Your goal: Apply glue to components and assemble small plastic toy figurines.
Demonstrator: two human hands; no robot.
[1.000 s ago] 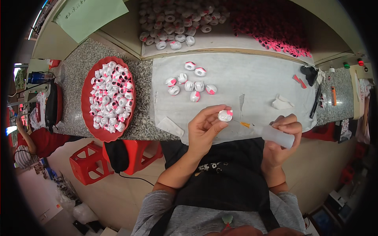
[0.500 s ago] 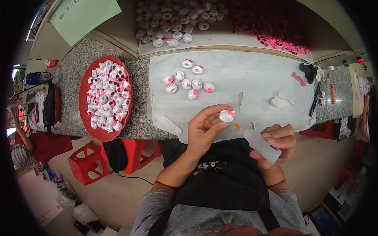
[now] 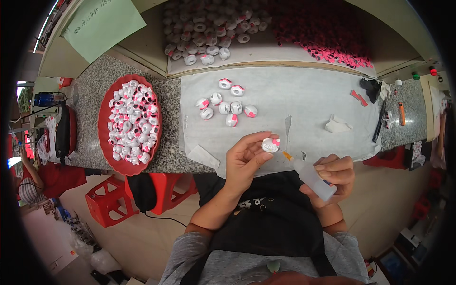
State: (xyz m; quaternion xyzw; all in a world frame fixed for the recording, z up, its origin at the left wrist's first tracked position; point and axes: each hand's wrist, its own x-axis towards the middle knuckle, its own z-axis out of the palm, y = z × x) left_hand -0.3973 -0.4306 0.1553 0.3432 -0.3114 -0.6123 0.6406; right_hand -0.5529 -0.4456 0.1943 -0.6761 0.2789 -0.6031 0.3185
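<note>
Between thumb and fingers, my left hand pinches a small white figurine head with a pink patch on top. My right hand is wrapped round a translucent plastic squeeze bottle. An orange needle tip on the bottle points up and left, its thin end at the lower right side of the head; whether it touches I cannot tell. Beyond my hands, several more white and pink heads lie on a white paper sheet.
A red scalloped tray full of finished-looking heads stands left on the granite counter. On the shelf behind are piled white heads and small pink pieces. A crumpled tissue and a black pen-like tool lie right.
The figurine head has turned a little in my left hand. The bottle has tilted slightly, its tip still beside the head. The whole view has shifted slightly.
</note>
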